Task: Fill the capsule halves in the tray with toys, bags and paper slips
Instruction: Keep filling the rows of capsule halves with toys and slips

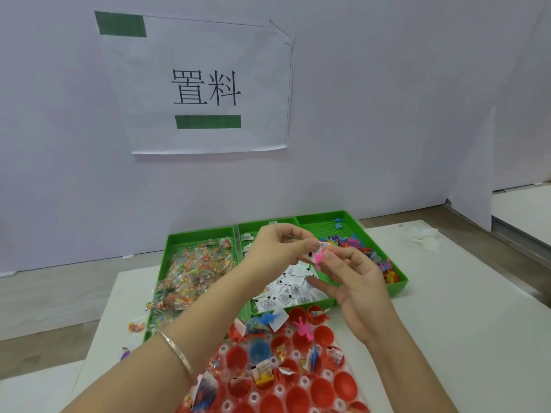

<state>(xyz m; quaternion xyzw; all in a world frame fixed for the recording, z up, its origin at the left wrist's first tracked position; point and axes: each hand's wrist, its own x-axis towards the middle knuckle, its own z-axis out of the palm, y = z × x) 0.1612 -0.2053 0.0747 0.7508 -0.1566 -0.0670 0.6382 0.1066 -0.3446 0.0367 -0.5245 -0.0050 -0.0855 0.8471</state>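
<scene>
Roughly vertical long axis, pink toy (317,258)

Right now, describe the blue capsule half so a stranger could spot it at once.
Find the three green bins at the back of the white table. In front lies a tray of capsule halves; look toward its left side, just below a blue toy. The blue capsule half is the only blue one among red neighbours.

I read 置料 in black on the white paper sign (205,84); print on the paper slips (287,293) is illegible.
</scene>
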